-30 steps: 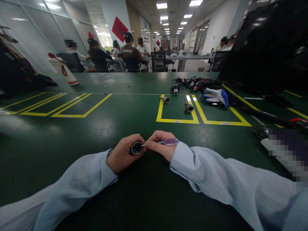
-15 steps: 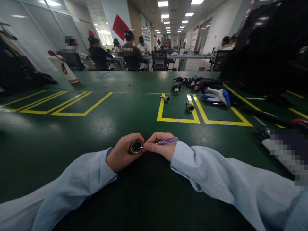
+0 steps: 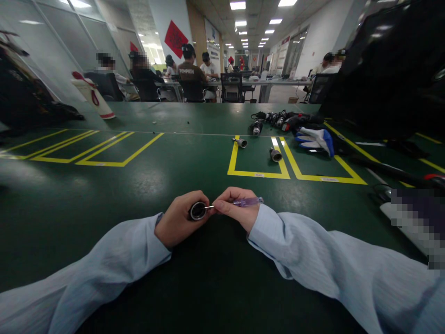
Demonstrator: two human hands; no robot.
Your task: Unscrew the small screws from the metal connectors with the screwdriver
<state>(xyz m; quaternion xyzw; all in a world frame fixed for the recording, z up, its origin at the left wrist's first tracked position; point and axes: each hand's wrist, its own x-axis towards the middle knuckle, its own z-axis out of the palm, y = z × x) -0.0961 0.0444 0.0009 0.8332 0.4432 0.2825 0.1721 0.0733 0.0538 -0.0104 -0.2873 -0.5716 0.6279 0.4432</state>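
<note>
My left hand (image 3: 178, 219) is wrapped round a dark cylindrical part with a metal rim (image 3: 198, 211), its open end turned up toward me. Most of that part's body is hidden in the palm. Between thumb and fingers, my right hand (image 3: 237, 207) grips a small screwdriver with a clear purple handle (image 3: 248, 202). The thin shaft points left and its tip reaches the mouth of the part. Whether the tip touches anything inside, I cannot tell. Both hands are close together above the green table (image 3: 139, 185).
Beyond my hands, two metal fittings (image 3: 276, 155) lie by a yellow-taped box. Farther right are a blue-white glove (image 3: 315, 140) and tangled black cables (image 3: 274, 118). A white cylinder with a red strap (image 3: 94, 99) stands back left. Several people sit at tables behind.
My right hand has drawn slightly right with the screwdriver, so more shaft shows and its tip sits less deep in the part. The left hand keeps its hold.
</note>
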